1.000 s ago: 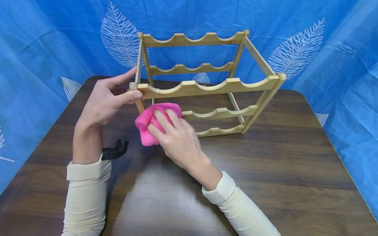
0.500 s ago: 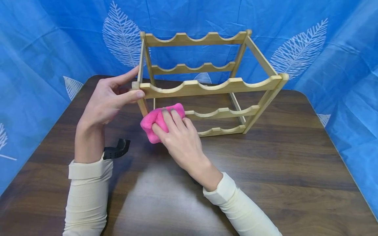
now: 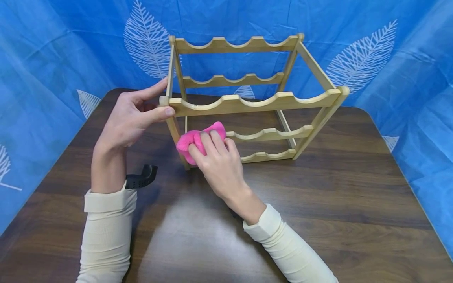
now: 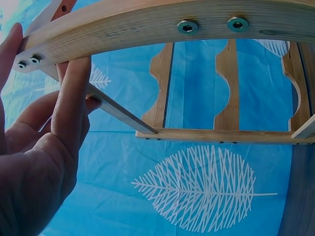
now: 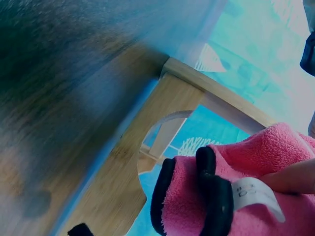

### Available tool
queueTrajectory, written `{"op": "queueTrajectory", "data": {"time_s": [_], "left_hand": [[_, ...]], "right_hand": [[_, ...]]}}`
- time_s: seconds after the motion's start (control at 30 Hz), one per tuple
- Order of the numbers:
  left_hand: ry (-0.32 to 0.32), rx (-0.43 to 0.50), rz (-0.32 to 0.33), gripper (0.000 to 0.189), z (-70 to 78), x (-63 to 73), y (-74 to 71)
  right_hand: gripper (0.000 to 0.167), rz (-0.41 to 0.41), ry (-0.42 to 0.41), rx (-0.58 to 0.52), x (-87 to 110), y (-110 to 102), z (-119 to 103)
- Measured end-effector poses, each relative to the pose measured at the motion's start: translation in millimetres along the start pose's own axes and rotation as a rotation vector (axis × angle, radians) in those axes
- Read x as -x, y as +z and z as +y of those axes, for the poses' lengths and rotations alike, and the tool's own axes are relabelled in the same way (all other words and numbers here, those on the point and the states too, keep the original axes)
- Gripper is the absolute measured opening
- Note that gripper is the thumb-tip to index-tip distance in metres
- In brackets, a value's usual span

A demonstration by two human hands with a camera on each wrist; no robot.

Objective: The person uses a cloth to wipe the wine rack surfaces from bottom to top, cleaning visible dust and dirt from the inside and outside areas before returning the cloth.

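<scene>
I log: left hand (image 3: 123, 119) pinching the corner of a pale wooden scalloped rack (image 3: 230, 105) on the dark-brown wood-grain table (image 3: 339, 196); right hand (image 3: 221, 169) gripping a pink plush cloth (image 3: 186, 145) (white tag (image 5: 256, 193) showing) at the near-left post (image 3: 173, 127).

In the right hand (image 3: 223, 169), fuzzy cloth (image 3: 186, 145) with smooth edging (image 5: 219, 209); at the left hand (image 3: 125, 118), a smooth, matt wooden rack (image 3: 227, 105) with shiny metal bolts (image 4: 188, 27); below both, a glossy wood-grain table (image 3: 339, 200)
</scene>
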State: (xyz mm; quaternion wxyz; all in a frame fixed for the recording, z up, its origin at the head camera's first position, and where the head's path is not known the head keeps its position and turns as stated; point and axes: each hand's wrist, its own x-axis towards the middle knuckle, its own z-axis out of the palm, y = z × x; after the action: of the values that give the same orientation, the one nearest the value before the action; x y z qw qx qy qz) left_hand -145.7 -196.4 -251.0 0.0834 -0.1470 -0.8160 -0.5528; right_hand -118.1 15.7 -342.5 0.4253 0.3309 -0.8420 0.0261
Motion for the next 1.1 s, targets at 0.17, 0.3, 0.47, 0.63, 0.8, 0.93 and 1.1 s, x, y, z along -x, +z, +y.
{"op": "queueTrajectory", "data": {"time_s": [0.17,0.3,0.47,0.63,0.8,0.93,1.1], "left_hand": [[0.004,-0.004,0.001,0.057,0.0,-0.2,0.0],[-0.002,0.003,0.006,0.057,-0.1,-1.1,0.3],[-0.009,0.014,0.015,0.058,-0.6,-1.6,0.6],[-0.016,0.023,0.014,0.057,0.0,-0.9,0.5],[-0.044,0.037,0.020,0.058,0.1,-1.0,0.4],[-0.047,0.042,0.021,0.058,-0.3,-1.0,0.3],[-0.040,0.020,0.024,0.057,0.5,-0.8,1.1]], "right_hand": [[0.026,0.003,0.011,-0.010,-1.2,-2,2],[0.023,-0.022,0.023,-0.014,-2.5,-6,5],[0.017,-0.066,0.042,-0.030,-4.0,-12,10],[0.020,-0.085,0.069,-0.043,-3.8,-16,19],[0.024,-0.132,0.092,-0.070,-2.9,-22,29],[0.027,-0.168,0.103,-0.090,-3.9,-28,35],[0.030,-0.194,0.118,-0.109,-3.5,-33,41]]}}
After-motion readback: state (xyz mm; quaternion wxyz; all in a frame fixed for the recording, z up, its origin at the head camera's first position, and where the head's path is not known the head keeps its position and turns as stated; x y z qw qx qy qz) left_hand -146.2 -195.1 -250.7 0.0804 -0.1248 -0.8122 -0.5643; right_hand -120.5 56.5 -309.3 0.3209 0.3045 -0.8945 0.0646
